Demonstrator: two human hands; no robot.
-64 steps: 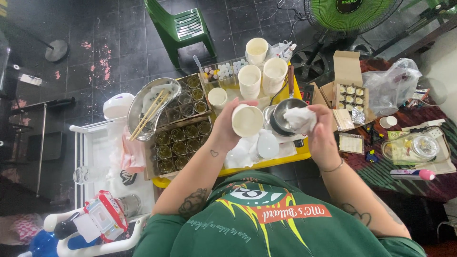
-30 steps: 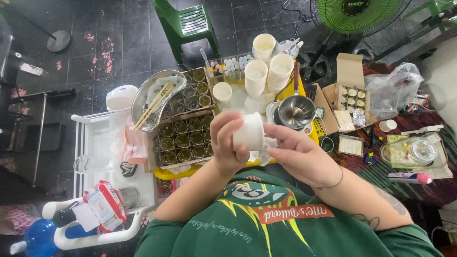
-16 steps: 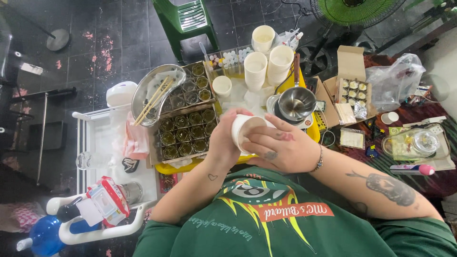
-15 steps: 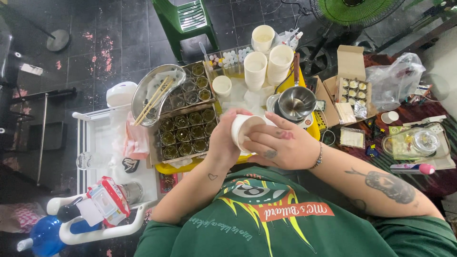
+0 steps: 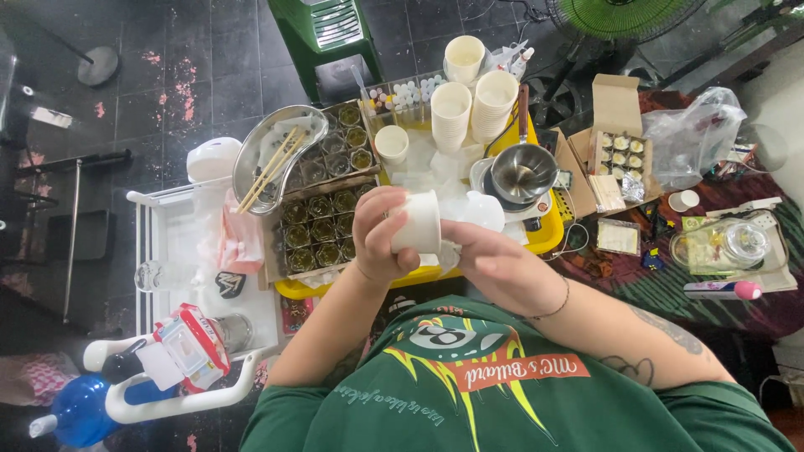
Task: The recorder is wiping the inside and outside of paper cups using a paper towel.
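My left hand (image 5: 374,237) grips a small white cup (image 5: 417,222), tipped on its side above the front of the yellow tray (image 5: 548,238). My right hand (image 5: 501,269) is at the cup's right end, its fingers closed on a crumpled white tissue (image 5: 448,256) pressed against the cup. Both hands are raised close to my chest. Whether the tissue reaches inside the cup is hidden by my fingers.
Cardboard trays of small glass jars (image 5: 322,230) lie left of my hands, under a metal kidney dish (image 5: 260,159) holding chopsticks. Behind stand stacks of white cups (image 5: 494,96), a small metal pot (image 5: 523,172) and an open cardboard box (image 5: 615,146). A green chair (image 5: 331,29) stands beyond.
The cup has turned in my left hand from mouth-up to lying on its side. My right hand brought the tissue from beside the pot onto the cup and keeps shifting around it.
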